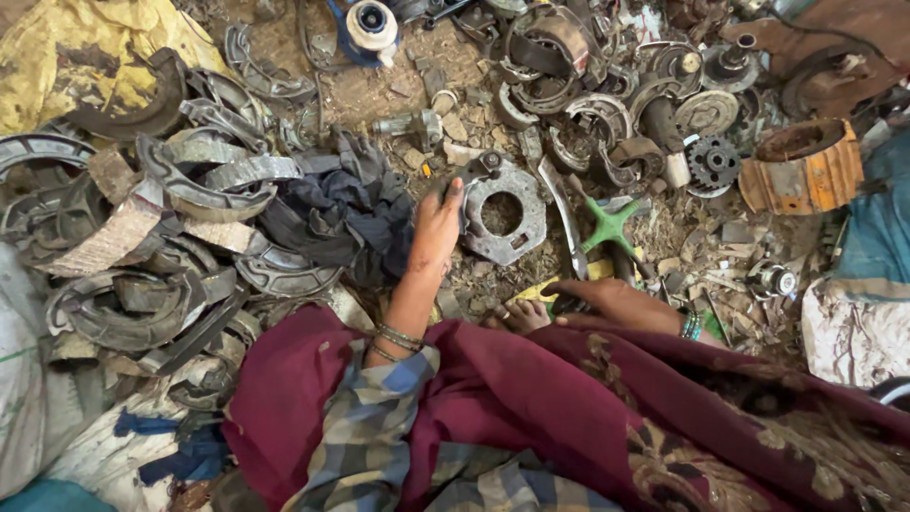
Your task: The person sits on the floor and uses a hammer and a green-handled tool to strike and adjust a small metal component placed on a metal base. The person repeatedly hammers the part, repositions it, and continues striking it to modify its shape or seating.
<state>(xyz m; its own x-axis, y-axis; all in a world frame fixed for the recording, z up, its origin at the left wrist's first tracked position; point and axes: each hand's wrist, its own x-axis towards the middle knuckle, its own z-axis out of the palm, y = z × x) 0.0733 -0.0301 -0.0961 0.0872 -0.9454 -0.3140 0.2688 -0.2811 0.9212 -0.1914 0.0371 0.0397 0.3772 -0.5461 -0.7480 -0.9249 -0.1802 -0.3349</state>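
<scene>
Left hand (pixel 438 226) on ring plate (pixel 504 212) (flat)

We stretch our left arm straight forward, bangles at the wrist, and our left hand (pixel 438 225) lies palm down with the fingers (pixel 455 192) extended and closed together. Our right hand (pixel 607 299) rests low and nearer our body, turned inward, fingers curled loosely, bangles on that wrist too

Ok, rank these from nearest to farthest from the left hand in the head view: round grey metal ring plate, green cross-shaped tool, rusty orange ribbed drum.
1. Round grey metal ring plate: touching the left hand, just to its right.
2. Green cross-shaped tool: further right, past the plate.
3. Rusty orange ribbed drum: far right, upper side.
</scene>
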